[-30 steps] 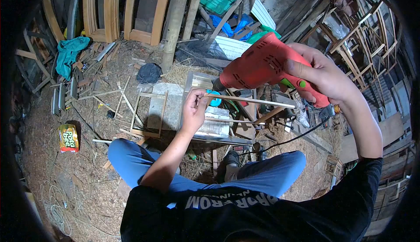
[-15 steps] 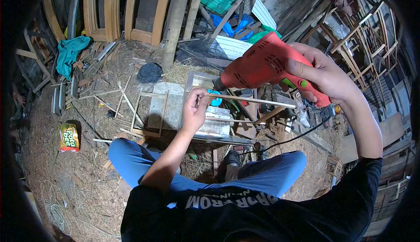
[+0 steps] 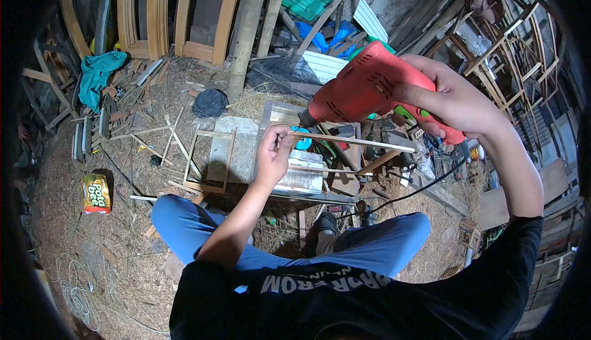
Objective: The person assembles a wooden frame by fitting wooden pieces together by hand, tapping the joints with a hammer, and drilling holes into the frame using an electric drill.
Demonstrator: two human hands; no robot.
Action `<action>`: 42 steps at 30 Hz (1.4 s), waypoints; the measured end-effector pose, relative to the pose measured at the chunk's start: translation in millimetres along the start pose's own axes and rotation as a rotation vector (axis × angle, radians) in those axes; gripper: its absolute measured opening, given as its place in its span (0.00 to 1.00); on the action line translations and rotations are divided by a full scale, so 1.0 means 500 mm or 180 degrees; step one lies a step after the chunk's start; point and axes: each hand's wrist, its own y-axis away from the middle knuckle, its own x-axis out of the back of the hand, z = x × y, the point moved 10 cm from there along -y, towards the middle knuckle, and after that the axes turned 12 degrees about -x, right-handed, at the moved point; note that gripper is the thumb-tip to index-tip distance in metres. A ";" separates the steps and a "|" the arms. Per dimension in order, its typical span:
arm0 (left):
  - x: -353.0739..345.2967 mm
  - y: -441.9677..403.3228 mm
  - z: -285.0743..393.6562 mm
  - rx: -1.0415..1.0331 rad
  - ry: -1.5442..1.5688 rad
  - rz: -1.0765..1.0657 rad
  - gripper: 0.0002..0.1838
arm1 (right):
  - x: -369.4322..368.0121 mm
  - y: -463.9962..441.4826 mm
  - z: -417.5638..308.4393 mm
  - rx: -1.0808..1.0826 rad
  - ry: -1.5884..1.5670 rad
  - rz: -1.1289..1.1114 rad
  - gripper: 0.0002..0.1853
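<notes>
My right hand [image 3: 446, 97] is wrapped round the handle of a red power drill [image 3: 363, 84], whose dark chuck [image 3: 308, 118] points down and left. Pinched in the fingers of my left hand [image 3: 274, 149] is the end of a thin wooden strip [image 3: 357, 141], which stretches away to the right. The chuck is right above that end of the strip; whether the bit touches the wood is too small to tell. A round turquoise object [image 3: 303, 138] shows just behind the strip. Beneath lies a low wooden work box [image 3: 295, 183] with pale boards on top.
A small wooden frame [image 3: 208, 160] lies left of the box. A black cord [image 3: 425, 187] runs below the drill. Scraps litter the floor near a yellow snack packet [image 3: 96, 193] and a black bag [image 3: 210, 102]. Chair frames [image 3: 511, 63] are stacked at the right.
The drill's body has risen slightly and my right forearm has shifted a little to the right. My left hand and the strip stay nearly in place.
</notes>
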 end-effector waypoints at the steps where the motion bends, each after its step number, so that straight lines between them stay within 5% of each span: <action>1: 0.001 0.000 -0.001 -0.0008 0.0006 0.0005 0.10 | -0.002 0.000 -0.007 -0.0027 0.0041 -0.0014 0.24; 34: -0.011 0.001 0.006 0.0170 0.0085 0.0057 0.03 | -0.011 -0.028 -0.076 -0.0243 0.0779 -0.0301 0.18; 42: -0.017 0.000 0.015 0.0133 0.0022 0.0021 0.01 | -0.013 -0.022 -0.077 -0.0297 0.0962 -0.0301 0.24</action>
